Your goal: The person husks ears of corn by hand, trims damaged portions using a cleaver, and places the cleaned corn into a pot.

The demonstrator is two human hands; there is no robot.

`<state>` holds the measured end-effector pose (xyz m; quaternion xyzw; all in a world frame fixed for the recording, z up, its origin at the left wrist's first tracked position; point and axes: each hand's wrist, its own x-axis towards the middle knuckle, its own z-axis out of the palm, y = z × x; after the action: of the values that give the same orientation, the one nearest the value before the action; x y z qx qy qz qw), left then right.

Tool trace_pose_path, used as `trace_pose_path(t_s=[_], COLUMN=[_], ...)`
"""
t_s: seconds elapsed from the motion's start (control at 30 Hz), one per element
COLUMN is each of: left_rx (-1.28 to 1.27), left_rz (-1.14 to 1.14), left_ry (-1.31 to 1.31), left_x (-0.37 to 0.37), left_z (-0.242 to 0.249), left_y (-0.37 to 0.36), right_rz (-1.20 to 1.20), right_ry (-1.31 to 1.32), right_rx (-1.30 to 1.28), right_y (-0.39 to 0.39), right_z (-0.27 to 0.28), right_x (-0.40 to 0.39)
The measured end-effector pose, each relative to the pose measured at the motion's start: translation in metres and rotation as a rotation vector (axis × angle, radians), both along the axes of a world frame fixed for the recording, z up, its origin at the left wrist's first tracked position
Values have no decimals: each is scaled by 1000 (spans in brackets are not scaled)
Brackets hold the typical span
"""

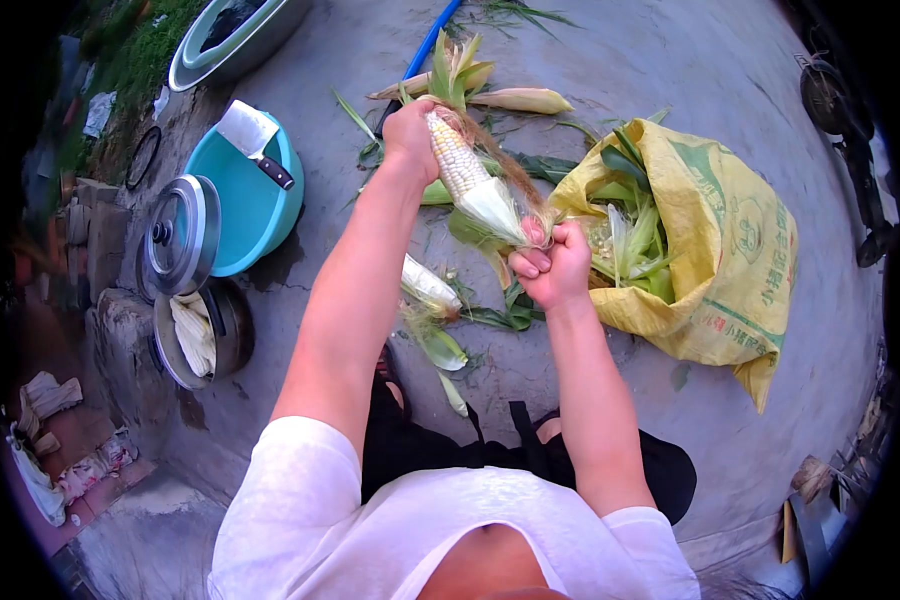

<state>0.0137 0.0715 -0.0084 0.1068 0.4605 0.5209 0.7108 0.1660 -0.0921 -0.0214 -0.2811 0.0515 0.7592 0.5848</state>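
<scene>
An ear of corn (457,160), partly husked with pale kernels bare along its upper part, is held between my two hands. My left hand (410,140) is closed around its upper end. At the lower end, my right hand (553,262) is closed on husk and brown silk that still hang from the ear. Pale husk wraps the lower half of the cob. Below, another ear of corn (430,287) lies on the ground among husk scraps. Close to my right hand is a yellow woven sack (715,225), its mouth open, with green husks (642,235) inside.
To the left, a teal basin (290,190) has a cleaver (253,140) across its rim. A glass-lidded pan cover (180,235) leans by a metal pot (232,330). Unhusked corn (520,100) and a blue pole (430,45) lie ahead.
</scene>
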Motion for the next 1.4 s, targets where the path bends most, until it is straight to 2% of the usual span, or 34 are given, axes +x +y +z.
trace_pose_path(t_s=[0.1,0.17,0.23,0.3,0.37,0.43,0.47,0.5,0.57,0.6,0.67,0.73,0.8,0.83,0.9,0.93,1.0,1.1,1.17,1.27,1.3,1.33,1.37,1.4], left_rx=[-83,-124,-137,-166,-142,-32,22,10,122,172,205,247,240,233,233,235,244,189,-9,-3,1,-20,-38,-17], left_rz=[-8,5,29,150,107,44,44,36,-19,-30,-53,-85,-100,-115,-94,-165,-232,-319,-327,-361,-365,-325,-283,-481], left_ry=[-5,-118,-43,-27,31,-56,5,0,4,13,11,12,0,-16,-25,-20,-12,-23,-228,-289,-290,-96,93,202], left_x=[-19,-42,-60,-79,-86,-76,-64,-55,-41,-37,-28,-18,-8,-2,7,9,12,12,8,5,7,13,20,22], left_z=[-11,-29,-25,-26,-25,-2,9,18,33,37,45,58,63,65,68,69,72,70,67,38,20,-1,-16,-22], left_y=[10,22,23,28,27,27,23,17,16,15,7,0,-7,-11,-18,-20,-23,-25,-21,-11,-13,-17,-20,-34], right_rz=[55,38,89,75,60,-20,14,-24,70,67,32,126,319,318,469,467,697,600,609,603,478,350,342,269], right_ry=[-28,-61,-61,-55,-49,-78,-106,-317,-760,-761,-1341,-1493,-1670,-1672,-1392,-1394,-911,-977,-1050,-1050,-986,-924,-934,-871], right_rx=[2,-43,13,-27,-63,-194,-164,-269,-219,-226,46,254,404,400,395,397,254,255,269,270,274,275,273,273], right_y=[-18,-39,-60,-77,-82,-80,-79,-72,-60,-51,-32,-19,-10,-7,-2,-3,-5,-21,-23,-27,-27,-27,-26,-23], right_z=[2,5,4,0,-11,-34,-54,-56,-64,-61,-39,-3,5,3,-5,-4,0,-2,4,7,12,17,20,21], right_x=[-1,7,12,14,16,24,38,42,60,60,53,39,24,17,7,6,5,-3,-3,-3,-3,-1,6,14])
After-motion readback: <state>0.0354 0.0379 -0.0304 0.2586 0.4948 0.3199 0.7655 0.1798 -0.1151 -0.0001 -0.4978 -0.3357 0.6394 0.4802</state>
